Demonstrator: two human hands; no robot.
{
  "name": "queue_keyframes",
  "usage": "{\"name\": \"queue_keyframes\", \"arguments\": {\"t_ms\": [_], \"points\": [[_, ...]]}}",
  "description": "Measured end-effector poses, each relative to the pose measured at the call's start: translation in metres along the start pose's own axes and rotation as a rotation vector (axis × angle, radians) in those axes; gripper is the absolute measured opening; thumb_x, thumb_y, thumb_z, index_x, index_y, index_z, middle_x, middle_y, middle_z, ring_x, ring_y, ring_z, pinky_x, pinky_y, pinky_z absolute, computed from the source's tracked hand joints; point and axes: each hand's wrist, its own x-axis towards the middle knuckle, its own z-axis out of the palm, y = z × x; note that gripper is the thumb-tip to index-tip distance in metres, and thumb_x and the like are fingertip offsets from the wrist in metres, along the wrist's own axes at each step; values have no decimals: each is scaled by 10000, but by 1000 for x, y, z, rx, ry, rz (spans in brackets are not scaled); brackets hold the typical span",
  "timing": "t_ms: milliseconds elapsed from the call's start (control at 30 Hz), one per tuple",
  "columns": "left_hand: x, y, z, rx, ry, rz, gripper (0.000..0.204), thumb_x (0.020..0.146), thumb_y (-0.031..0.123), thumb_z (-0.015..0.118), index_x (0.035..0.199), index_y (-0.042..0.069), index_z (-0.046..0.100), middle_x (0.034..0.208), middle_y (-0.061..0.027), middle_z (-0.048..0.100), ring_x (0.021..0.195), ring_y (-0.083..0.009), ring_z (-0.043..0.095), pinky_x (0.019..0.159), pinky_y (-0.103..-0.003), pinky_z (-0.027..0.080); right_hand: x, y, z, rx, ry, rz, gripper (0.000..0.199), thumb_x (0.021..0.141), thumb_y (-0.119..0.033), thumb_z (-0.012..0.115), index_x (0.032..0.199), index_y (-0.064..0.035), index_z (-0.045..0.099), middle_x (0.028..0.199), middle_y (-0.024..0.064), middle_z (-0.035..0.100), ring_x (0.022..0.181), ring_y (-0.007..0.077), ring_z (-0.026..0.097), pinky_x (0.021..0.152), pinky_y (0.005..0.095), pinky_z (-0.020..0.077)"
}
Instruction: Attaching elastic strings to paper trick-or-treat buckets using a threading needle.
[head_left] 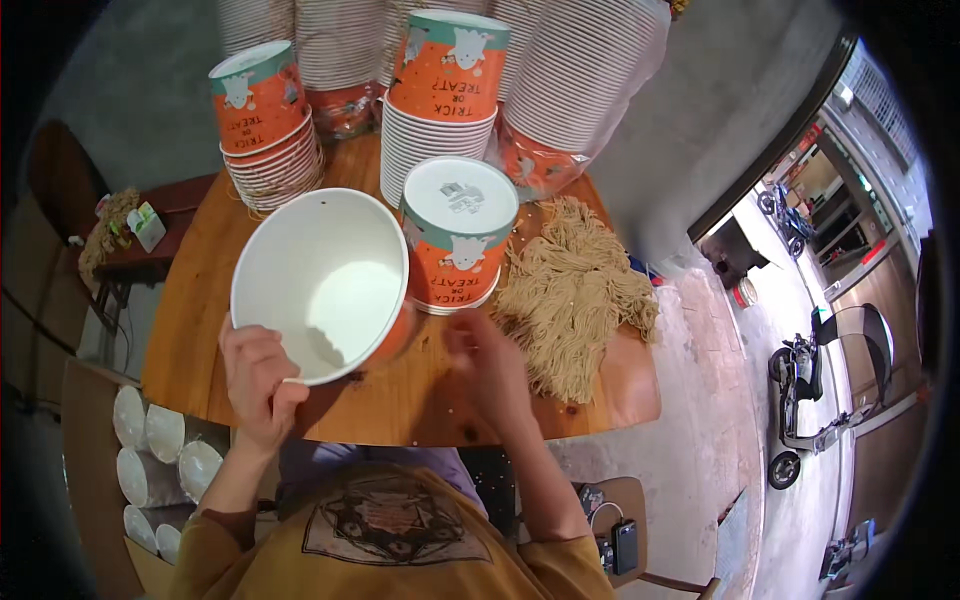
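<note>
My left hand (pixel 262 385) grips the lower rim of a paper bucket (pixel 330 280), thumb inside and fingers around the outside. The bucket is tilted with its white inside facing me, and a small hole shows near its upper rim. Close to the bucket's right side is my right hand (pixel 488 365), raised over the table and smeared by motion; whether anything is in its fingers I cannot make out. Just beyond it, an orange and teal paper bucket (pixel 458 255) stands upside down. To the right lies a loose heap of tan twine lengths (pixel 575 300).
Behind stand a nested bucket stack (pixel 440 110), a smaller stack with twine handles (pixel 265 130) and tall plastic-wrapped stacks (pixel 580 70). All are on the wooden table (pixel 200 330). A carton of wrapped buckets (pixel 150 460) is at lower left, a stool (pixel 625 500) at lower right.
</note>
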Motion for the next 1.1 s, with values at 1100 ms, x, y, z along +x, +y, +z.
{"name": "queue_keyframes", "arguments": {"t_ms": [1100], "points": [[27, 60, 79, -1323, -366, -918, 295, 973, 128, 575, 1240, 16, 516, 1052, -43, 607, 958, -98, 587, 845, -280, 488, 27, -47, -26, 132, -109, -422, 209, 754, 46, 699, 929, -49, 634, 895, 92, 606, 864, 269, 605, 763, 328, 489]]}}
